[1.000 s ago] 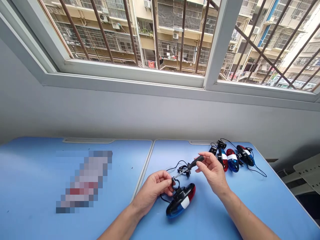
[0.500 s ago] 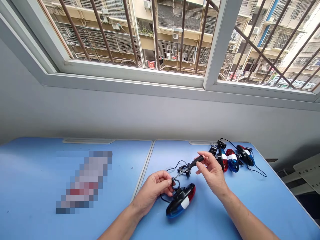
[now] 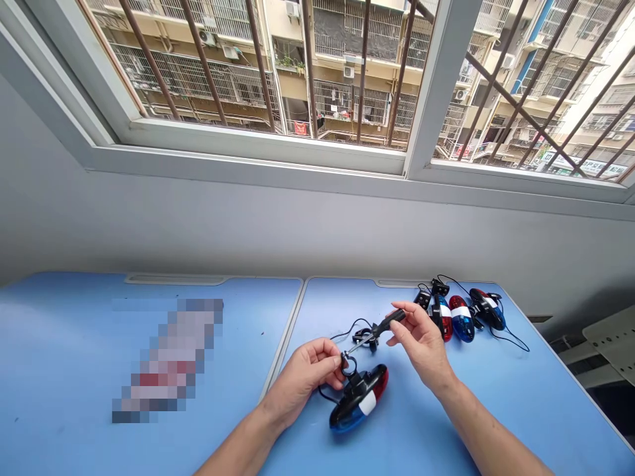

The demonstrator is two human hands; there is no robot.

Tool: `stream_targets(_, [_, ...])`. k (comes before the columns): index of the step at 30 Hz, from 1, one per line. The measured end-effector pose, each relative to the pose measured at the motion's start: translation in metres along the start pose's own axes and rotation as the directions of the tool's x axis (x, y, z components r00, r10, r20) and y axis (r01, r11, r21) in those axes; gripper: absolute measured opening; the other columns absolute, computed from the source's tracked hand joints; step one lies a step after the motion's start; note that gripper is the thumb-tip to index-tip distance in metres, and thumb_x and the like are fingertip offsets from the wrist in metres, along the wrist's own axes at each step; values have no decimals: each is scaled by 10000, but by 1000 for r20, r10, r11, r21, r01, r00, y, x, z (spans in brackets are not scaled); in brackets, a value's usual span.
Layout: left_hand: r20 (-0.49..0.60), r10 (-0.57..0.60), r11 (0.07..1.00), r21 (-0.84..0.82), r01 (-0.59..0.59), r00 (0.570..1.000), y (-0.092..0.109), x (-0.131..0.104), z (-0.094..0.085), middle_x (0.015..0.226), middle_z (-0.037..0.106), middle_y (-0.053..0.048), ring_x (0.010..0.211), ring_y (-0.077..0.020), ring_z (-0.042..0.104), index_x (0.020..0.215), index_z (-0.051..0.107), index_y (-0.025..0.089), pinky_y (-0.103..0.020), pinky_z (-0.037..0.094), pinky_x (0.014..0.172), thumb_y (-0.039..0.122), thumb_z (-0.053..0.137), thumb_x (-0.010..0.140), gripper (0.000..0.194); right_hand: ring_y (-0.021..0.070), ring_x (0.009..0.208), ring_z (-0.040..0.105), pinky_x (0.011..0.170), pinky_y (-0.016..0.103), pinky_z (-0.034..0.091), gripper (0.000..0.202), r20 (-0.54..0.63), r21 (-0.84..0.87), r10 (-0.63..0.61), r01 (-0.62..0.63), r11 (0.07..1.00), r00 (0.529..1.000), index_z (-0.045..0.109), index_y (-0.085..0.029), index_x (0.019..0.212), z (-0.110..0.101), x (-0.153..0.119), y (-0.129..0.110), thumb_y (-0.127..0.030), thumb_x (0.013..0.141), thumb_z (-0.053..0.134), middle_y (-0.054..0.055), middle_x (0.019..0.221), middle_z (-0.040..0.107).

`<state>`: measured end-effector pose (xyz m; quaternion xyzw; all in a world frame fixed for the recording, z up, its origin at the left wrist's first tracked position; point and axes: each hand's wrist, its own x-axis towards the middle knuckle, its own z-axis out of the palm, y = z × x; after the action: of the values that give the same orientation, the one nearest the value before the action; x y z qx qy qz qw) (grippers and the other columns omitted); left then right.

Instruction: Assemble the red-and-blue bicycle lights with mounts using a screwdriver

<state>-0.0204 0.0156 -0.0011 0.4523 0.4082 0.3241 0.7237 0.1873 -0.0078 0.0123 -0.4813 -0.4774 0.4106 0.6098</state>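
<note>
A bike light (image 3: 358,399) with red, white and blue sections and a black base is tilted over the blue table. My left hand (image 3: 317,367) pinches the black ring clamp (image 3: 350,364) on top of it. Between the fingers of my right hand (image 3: 419,337) is the black handle of a screwdriver (image 3: 387,324). Its metal shaft slants down to the left, with the tip at the clamp's screw end near my left fingertips. A second black clamp piece (image 3: 366,339) on a thin cable lies just behind the shaft, partly hidden by it.
Several more red and blue lights (image 3: 461,318) with black cables lie at the table's back right. A blurred-out flat item (image 3: 171,360) rests on the left half. A seam (image 3: 285,340) divides the blue table (image 3: 248,396); behind it are a wall and a barred window.
Almost nothing differs. My right hand's fingers have shifted very slightly around the screwdriver handle; the light and my left hand stay in place.
</note>
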Motion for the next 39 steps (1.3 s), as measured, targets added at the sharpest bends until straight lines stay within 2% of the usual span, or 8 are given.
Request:
stream_targets(4, [-8,2,1000,-4,-2,1000,2,-1,2,670,684,-26,543,-121,586,678,575,152,-243,481,573,256,712,673,173,203,879,600,597,307,594,317,18,0,3,-3,1000,1000,593,-233,1064,0,-1,-4,-334,770,653,51,932,636])
stream_targets(10, [-13,-7,1000,-10,7,1000,2,-1,3,664,686,-24,537,-120,585,671,580,152,-236,480,563,255,720,663,174,149,685,595,550,299,589,309,-11,-22,7,-7,1000,1000,617,-236,1024,4,-2,-5,-358,748,683,15,838,607])
stream_targets(15, [-6,-9,1000,-8,9,1000,3,-1,3,669,689,-22,533,-114,585,673,577,153,-231,480,568,253,717,670,172,163,776,621,654,335,596,338,-11,140,64,-62,988,998,543,-221,941,3,-1,-4,-332,698,751,29,907,656])
stream_targets(20, [-12,-9,1000,-8,9,1000,4,-3,4,663,685,-21,529,-114,581,673,575,153,-236,479,570,255,711,666,170,169,806,628,707,354,584,334,-8,214,129,-124,969,992,572,-200,873,2,0,-6,-324,654,793,39,940,664])
stream_targets(24, [-14,-3,1000,-7,2,1000,4,-2,4,654,679,-22,531,-118,579,671,576,152,-239,475,567,261,711,663,174,191,853,610,633,318,587,352,-5,158,106,-104,982,994,603,-223,977,3,0,-6,-369,693,753,32,888,648])
stream_targets(30, [-9,-10,1000,-2,10,1000,3,-1,2,667,682,-24,529,-119,584,667,574,155,-242,477,569,264,718,654,181,152,700,581,524,282,587,289,-21,58,30,-29,998,999,602,-226,974,2,0,0,-395,755,684,-11,724,547])
stream_targets(37, [-21,-8,1000,-2,8,1000,3,-2,3,663,684,-21,528,-121,587,662,581,156,-243,475,571,257,717,649,170,227,921,623,605,305,576,303,-13,44,34,-33,998,999,555,-220,1013,-2,1,-3,-368,774,668,49,868,647])
stream_targets(39, [-20,-8,1000,-1,8,1000,3,-1,3,657,682,-21,524,-120,586,660,580,155,-243,474,567,259,719,648,174,226,901,628,591,303,572,307,-14,60,37,-36,998,999,544,-216,1003,0,1,-3,-378,773,670,51,867,654])
